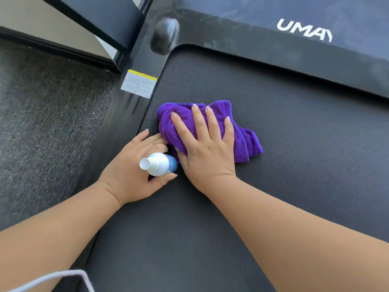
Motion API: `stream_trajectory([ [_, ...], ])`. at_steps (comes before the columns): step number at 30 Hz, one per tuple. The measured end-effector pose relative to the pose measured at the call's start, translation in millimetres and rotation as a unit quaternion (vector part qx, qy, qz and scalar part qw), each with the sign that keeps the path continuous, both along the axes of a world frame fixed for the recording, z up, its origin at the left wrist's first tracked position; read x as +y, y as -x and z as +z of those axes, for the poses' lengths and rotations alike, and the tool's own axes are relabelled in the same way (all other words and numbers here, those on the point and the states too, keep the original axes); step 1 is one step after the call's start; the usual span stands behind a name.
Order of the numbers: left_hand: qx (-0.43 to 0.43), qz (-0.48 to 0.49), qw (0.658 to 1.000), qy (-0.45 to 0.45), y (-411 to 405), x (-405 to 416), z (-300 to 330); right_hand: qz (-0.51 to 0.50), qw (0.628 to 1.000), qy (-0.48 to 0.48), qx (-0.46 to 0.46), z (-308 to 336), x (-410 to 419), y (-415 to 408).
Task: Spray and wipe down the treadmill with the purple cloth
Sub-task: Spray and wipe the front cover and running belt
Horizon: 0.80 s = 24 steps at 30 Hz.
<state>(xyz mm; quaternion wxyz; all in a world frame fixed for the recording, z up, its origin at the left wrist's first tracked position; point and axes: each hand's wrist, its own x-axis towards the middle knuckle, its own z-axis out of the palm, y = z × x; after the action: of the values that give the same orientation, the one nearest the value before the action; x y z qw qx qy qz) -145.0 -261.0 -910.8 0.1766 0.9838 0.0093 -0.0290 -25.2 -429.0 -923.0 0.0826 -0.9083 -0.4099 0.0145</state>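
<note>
A crumpled purple cloth [242,142] lies on the dark treadmill belt [294,144], close to the belt's left edge. My right hand [205,148] presses flat on it, fingers straight and spread. My left hand [134,171] grips a small spray bottle [157,164] with a white cap and blue body, just left of the cloth. The bottle's cap end points toward me. The thumb wraps under the bottle and the other fingers reach along the belt's edge.
The treadmill's glossy black left side rail [126,114] carries a white and yellow warning sticker [139,83]. The front motor cover [273,42] shows a white logo. Grey carpet [42,123] lies to the left. A white cord [63,275] crosses the bottom left corner.
</note>
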Motion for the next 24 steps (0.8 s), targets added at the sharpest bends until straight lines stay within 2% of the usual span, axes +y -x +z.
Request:
stream_trajectory([
  [4, -0.001, -0.008, 1.0, 0.001, -1.3, -2.4, -0.7, -0.018, 0.999, -0.05, 0.008, 0.4, -7.6, 2.0],
  [7, -0.008, -0.001, 1.0, 0.016, 2.0, -6.2, 3.0, -0.062, 0.993, -0.1, 0.015, 3.7, -44.3, 1.9],
  [11, -0.008, -0.002, 1.0, 0.023, 4.4, -5.9, 1.2, -0.187, 0.975, -0.115, -0.011, 2.4, -165.3, -2.3],
  [14, -0.017, -0.001, 1.0, 0.018, 4.6, -5.2, 4.9, -0.323, 0.94, -0.108, -0.033, 4.7, -257.8, -0.5],
  [18, -0.041, 0.019, 0.998, 0.052, 8.0, -7.6, 7.5, -0.409, 0.904, -0.113, -0.049, 3.5, -273.9, 10.7],
  [21, -0.035, 0.117, 0.984, 0.129, 9.5, -18.1, 17.1, -0.411, 0.905, -0.094, -0.056, 3.1, -269.4, 13.2],
  [24, -0.068, 0.271, 0.924, 0.259, 24.0, -39.3, 34.5, -0.434, 0.896, -0.089, -0.037, 8.7, -264.9, 9.7],
])
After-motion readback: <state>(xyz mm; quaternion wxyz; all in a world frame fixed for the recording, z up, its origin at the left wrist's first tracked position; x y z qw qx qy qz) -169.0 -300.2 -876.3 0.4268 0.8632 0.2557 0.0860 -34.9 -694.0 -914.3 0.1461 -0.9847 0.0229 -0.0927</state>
